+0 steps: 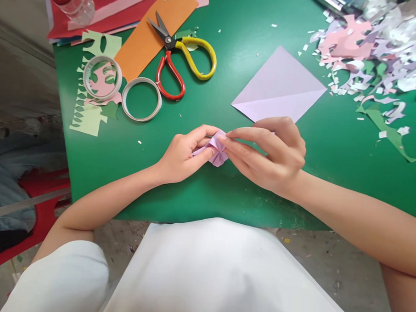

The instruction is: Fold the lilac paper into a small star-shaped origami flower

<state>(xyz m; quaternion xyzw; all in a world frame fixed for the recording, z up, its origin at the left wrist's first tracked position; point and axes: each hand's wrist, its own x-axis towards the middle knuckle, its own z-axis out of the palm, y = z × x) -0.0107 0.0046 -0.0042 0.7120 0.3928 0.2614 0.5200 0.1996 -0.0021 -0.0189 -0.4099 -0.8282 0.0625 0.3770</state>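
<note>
Between my two hands is a small piece of folded lilac paper [219, 156], pleated toward its middle and held just above the table. My left hand [185, 154] pinches it from the left, with the thumb across its front. From the right, my right hand [272, 153] grips its upper right edge between thumb and fingertips. Part of the folded paper is hidden behind my fingers. Just beyond my right hand, a lilac paper square [281, 86] with a crease across it lies flat, one corner pointing away from me.
On the green table [196, 198] lie scissors [170, 42] with one red and one yellow handle, partly over orange paper [137, 48]. Two tape rolls [142, 118] lie left of them, near cut green paper [89, 120]. Paper scraps [372, 52] heap at right; a clear bottle [80, 10] is at upper left.
</note>
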